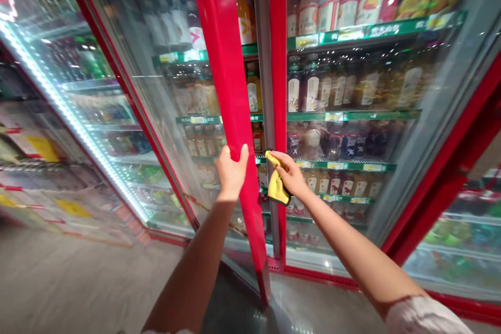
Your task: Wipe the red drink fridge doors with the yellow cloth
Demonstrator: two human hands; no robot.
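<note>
A glass fridge door with a red frame (221,52) stands partly swung out in the middle of the view. My left hand (231,172) grips the outer edge of this frame, with the thumb lying on its red face; some fingers are hidden. To the right, my right hand (288,172) pinches a yellow cloth (276,188) with a dark edge, which hangs down from the fingers. The cloth is close in front of the red post (278,115) beside the door opening. Whether it touches the post I cannot tell.
Behind the right-hand glass, several bottles (348,5) stand on shelves with green price strips (368,31). More lit coolers flank both sides. At the far left is a shelf with yellow tags (72,207). Grey floor (78,271) lies below.
</note>
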